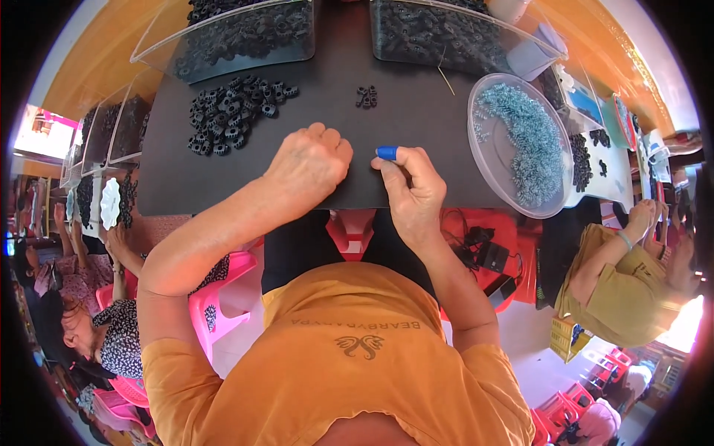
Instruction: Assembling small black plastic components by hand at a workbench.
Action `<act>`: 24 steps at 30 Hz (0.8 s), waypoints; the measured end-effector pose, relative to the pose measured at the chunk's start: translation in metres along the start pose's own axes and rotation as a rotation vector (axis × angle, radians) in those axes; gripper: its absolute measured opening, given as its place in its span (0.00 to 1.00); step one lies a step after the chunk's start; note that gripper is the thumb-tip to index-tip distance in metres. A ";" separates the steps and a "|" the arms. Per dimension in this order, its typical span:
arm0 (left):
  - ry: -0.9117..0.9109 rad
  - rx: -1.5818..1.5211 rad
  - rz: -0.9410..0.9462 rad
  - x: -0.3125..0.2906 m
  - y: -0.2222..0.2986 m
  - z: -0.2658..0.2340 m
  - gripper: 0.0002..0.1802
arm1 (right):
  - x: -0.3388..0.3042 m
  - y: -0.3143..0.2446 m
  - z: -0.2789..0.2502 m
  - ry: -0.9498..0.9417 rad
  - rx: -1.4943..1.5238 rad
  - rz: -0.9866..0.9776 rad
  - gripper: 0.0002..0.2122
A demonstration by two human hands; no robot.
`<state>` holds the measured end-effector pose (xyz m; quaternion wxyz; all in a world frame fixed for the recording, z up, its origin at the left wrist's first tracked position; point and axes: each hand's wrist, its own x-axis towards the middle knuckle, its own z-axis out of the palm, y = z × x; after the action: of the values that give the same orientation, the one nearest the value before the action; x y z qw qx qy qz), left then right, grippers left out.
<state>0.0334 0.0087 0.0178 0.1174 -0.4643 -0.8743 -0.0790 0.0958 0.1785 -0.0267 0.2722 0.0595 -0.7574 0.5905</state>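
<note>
My left hand (312, 160) is curled into a fist above the near part of the dark tabletop (439, 119); whatever its fingers hold, if anything, is hidden. Just to its right, my right hand (413, 189) has thumb and index finger pinched together, with a blue wrap (387, 153) around the index fingertip. Anything in that pinch is too small to name. Beyond my left hand lies a loose pile of small black plastic parts (232, 111). A little cluster of similar black parts (367, 97) sits farther off, ahead of the gap between my hands.
A round clear tray (480, 160) holds many small bluish coil-like pieces (532, 149) at the right. Clear bins of black parts (245, 37) (439, 41) stand along the far edge. A thin stick (446, 80) lies near the right bin. Other people sit at both sides.
</note>
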 end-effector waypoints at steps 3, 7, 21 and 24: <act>0.075 0.073 0.059 -0.006 0.004 0.009 0.11 | 0.000 -0.001 0.001 -0.003 0.005 0.021 0.07; 0.089 0.172 0.128 -0.008 0.010 0.012 0.10 | 0.000 -0.004 0.001 0.006 0.016 0.026 0.07; 0.240 -0.267 -0.048 -0.016 -0.003 0.013 0.07 | 0.059 0.003 -0.010 -0.167 -0.437 -0.158 0.09; 0.191 -0.443 -0.171 -0.018 -0.014 0.003 0.06 | 0.078 0.013 -0.004 -0.193 -0.630 -0.322 0.12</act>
<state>0.0310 -0.0123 0.0096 0.0877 -0.3937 -0.8567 -0.3216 0.0260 0.2037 0.0003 0.2940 0.1467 -0.9052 0.2695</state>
